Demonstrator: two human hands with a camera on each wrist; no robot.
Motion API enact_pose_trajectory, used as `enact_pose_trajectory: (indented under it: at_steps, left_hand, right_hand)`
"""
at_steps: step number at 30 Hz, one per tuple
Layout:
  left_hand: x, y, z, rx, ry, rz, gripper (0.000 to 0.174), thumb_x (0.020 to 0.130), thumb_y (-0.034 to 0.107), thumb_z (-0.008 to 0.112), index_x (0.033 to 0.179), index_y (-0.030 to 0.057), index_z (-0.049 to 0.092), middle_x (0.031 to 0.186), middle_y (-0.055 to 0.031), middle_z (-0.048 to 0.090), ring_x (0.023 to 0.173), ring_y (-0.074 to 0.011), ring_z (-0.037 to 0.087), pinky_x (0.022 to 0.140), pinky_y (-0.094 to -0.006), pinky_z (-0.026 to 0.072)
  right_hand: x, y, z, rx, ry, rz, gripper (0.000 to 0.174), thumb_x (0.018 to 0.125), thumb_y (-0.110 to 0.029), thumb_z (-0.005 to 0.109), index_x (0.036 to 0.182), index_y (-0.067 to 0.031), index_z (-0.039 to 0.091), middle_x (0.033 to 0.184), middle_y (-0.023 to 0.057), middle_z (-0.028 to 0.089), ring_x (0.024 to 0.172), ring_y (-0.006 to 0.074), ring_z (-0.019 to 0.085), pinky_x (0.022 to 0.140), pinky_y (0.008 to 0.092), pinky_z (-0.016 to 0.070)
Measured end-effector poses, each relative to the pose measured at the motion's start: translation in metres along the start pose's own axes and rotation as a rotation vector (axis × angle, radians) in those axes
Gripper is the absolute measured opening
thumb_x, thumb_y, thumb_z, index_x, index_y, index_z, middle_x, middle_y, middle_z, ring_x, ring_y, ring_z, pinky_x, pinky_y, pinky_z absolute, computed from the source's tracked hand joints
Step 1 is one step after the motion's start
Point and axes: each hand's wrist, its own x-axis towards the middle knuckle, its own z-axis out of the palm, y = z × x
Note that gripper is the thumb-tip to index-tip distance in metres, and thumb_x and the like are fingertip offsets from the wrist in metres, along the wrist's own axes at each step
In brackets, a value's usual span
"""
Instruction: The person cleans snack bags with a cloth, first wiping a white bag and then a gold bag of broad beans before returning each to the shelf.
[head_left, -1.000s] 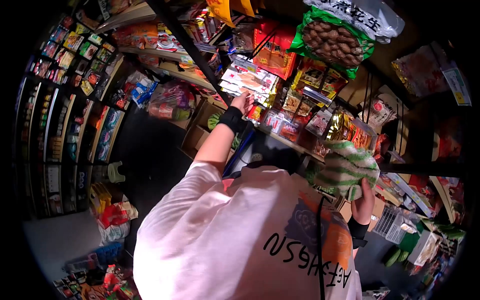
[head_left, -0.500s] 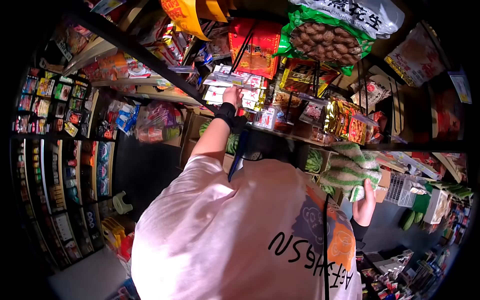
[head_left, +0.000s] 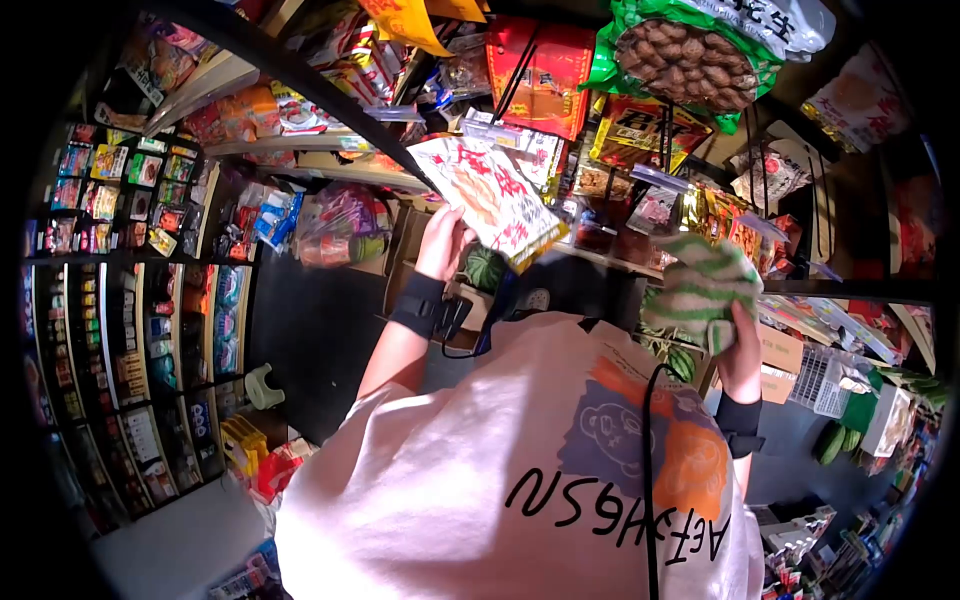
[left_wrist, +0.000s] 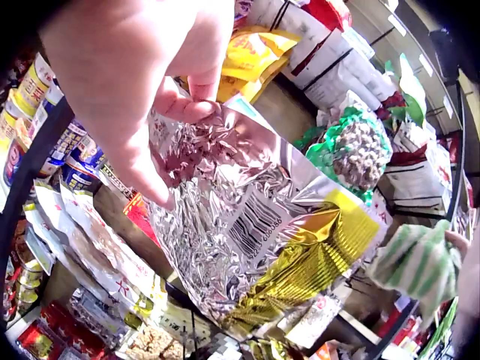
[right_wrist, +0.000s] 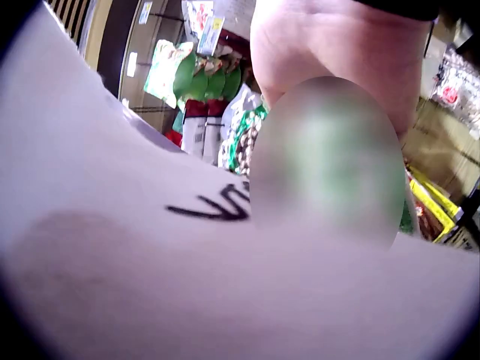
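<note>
A white packet with red characters hangs from my left hand, which pinches its edge in front of the shelf. In the left wrist view the left hand grips the packet's crumpled silver back, where a barcode and a gold strip show. My right hand holds a green-and-white striped cloth at the right. The right wrist view shows the right hand above a blurred green-and-white patch; its fingers are hidden there.
Red packets and a green net-like bag of brown pieces hang above. A dark rail crosses the upper left. Watermelons lie in boxes below the shelf. A pale green stool stands on the floor at the left.
My left hand has taken hold of a white packet from the shelf and drawn it back toward the body. The right hand still holds the striped cloth.
</note>
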Motion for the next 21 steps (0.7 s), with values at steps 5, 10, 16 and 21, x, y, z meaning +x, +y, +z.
enact_pose_trajectory:
  at_steps: [5,10,16,21]
  left_hand:
    - [-0.071,-0.014,0.004,-0.158,0.035,-0.029,0.037,0.095,0.016,0.041,0.128,-0.0018,0.041,0.125,-0.0144,0.053,0.114,-0.022,0.054,0.097,-0.0347,0.0444]
    - [-0.123,-0.042,0.052,-0.303,0.044,-0.011,0.038,0.098,0.019,0.034,0.131,0.0008,0.039,0.129,-0.0142,0.05,0.117,-0.0235,0.051,0.1,-0.038,0.0412]
    - [-0.178,-0.054,0.084,-0.366,0.079,0.272,0.047,0.095,0.023,0.047,0.136,0.003,0.035,0.133,-0.012,0.046,0.119,-0.0218,0.049,0.097,-0.0348,0.0445]
    - [-0.209,-0.018,0.108,-0.227,0.035,0.312,0.041,0.096,0.018,0.032,0.132,-0.0016,0.037,0.129,-0.0165,0.05,0.116,-0.0262,0.052,0.1,-0.0387,0.041]
  right_hand:
    - [0.045,-0.042,0.06,0.696,-0.355,0.25,0.035,0.094,-0.008,0.044,0.127,0.0001,0.044,0.12,0.0106,0.054,0.108,0.0175,0.053,0.093,0.031,0.0422]
    - [0.069,-0.086,0.146,-0.521,-0.621,-1.054,0.045,0.085,-0.017,0.055,0.127,-0.0016,0.049,0.126,0.0173,0.051,0.123,0.0247,0.046,0.108,0.04,0.031]
    - [0.047,-0.104,0.162,-0.172,-0.826,-1.015,0.05,0.074,-0.011,0.06,0.123,-0.0032,0.052,0.127,0.0142,0.052,0.127,0.0283,0.041,0.111,0.0412,0.0255]
    - [0.063,-0.098,0.119,-0.414,-0.544,-0.887,0.048,0.075,-0.009,0.059,0.122,-0.0044,0.051,0.126,0.0166,0.052,0.126,0.0322,0.043,0.108,0.043,0.0296]
